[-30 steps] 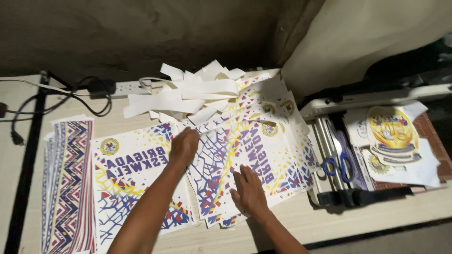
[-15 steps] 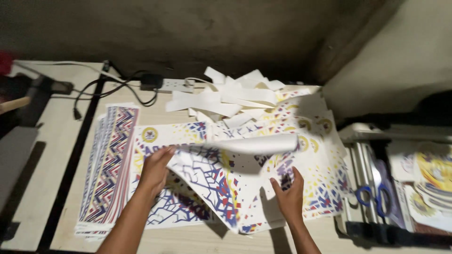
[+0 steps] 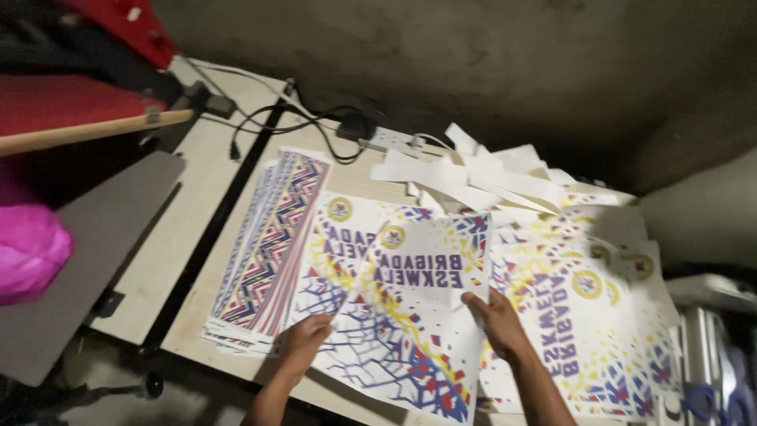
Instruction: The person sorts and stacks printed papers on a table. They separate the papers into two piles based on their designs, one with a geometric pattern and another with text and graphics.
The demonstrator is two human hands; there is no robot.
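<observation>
Both my hands hold one printed paper sheet (image 3: 414,315), white with blue, red and yellow patterns and a round emblem, lifted and tilted above the wooden table (image 3: 189,229). My left hand (image 3: 303,341) grips its lower left edge. My right hand (image 3: 493,319) grips its right edge. Under it lies a similar sheet (image 3: 335,237). More printed sheets (image 3: 583,315) are spread to the right. A stack of zigzag-patterned sheets (image 3: 264,244) lies to the left.
White paper strips (image 3: 481,177) are piled at the table's back. A power strip (image 3: 390,140) with black cables lies behind them. A grey flat platen (image 3: 79,252), a pink bundle (image 3: 27,248) and a red machine (image 3: 71,102) stand left. Blue-handled scissors (image 3: 714,398) lie far right.
The curled sheet I was lifting has been turned over and now faces up, held flat between both hands. My view has swung left, bringing the red machine and grey platen into sight.
</observation>
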